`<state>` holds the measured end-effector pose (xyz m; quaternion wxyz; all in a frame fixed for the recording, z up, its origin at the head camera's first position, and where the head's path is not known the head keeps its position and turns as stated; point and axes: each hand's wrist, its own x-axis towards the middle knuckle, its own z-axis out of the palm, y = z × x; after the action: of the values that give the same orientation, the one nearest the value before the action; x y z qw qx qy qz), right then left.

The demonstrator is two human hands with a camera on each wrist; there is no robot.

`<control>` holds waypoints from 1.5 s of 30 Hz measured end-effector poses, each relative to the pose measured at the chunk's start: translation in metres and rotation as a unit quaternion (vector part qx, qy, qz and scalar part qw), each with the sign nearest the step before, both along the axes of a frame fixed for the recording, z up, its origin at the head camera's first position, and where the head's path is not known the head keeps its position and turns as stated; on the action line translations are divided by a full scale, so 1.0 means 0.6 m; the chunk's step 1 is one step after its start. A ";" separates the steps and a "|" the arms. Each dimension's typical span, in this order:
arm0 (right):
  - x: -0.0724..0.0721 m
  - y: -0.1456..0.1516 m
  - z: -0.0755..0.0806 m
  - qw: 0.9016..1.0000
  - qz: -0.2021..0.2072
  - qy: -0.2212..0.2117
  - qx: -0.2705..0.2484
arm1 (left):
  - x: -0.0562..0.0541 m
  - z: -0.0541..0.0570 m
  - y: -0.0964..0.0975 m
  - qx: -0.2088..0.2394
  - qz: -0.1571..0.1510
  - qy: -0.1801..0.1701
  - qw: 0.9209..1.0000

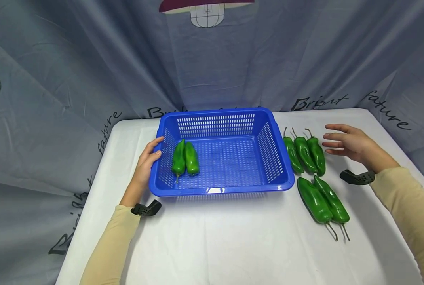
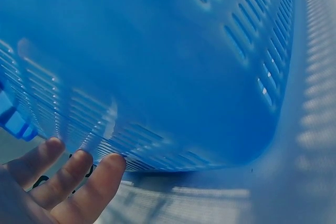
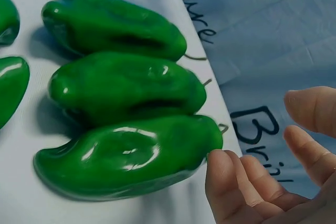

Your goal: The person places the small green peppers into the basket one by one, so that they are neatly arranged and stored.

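Observation:
A blue plastic basket (image 1: 215, 191) stands on the white table. My left hand (image 1: 143, 168) is at its left side, the fingertips (image 2: 111, 165) against the slotted outer wall and the fingers fairly straight. Two green peppers (image 1: 191, 158) lie side by side in the basket's left part. My right hand (image 1: 350, 144) hovers over the table with its fingers spread and nothing held. Nearest to it is the rightmost green pepper (image 3: 131, 156) of a row of three, its stem end close to the fingertips in the right wrist view.
Below the row of three, two larger green peppers (image 1: 315, 202) lie slanted together, stems toward the front. The row sits close along the basket's right side. A grey curtain (image 1: 212, 71) with printed lettering hangs behind the white table (image 1: 212, 241).

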<state>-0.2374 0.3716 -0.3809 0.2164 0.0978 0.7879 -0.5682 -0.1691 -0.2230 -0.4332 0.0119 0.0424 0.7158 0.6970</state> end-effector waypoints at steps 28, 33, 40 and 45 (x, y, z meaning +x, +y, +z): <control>0.014 -0.004 -0.052 1.000 0.005 -0.007 0.021 | -0.003 -0.004 0.000 0.008 0.002 -0.008 1.000; 0.016 -0.007 -0.055 0.999 0.020 0.006 0.042 | -0.003 -0.003 0.000 0.008 0.003 -0.009 1.000; 0.019 -0.011 -0.058 0.994 0.047 0.020 0.096 | -0.004 -0.003 0.000 0.002 0.001 -0.004 1.000; 0.017 -0.018 -0.057 0.987 0.070 0.027 0.140 | -0.002 -0.002 0.001 -0.002 0.000 -0.003 1.000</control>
<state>-0.2272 0.3608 -0.4149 0.2187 0.0568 0.8698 -0.4386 -0.1704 -0.2226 -0.4345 0.0137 0.0400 0.7169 0.6959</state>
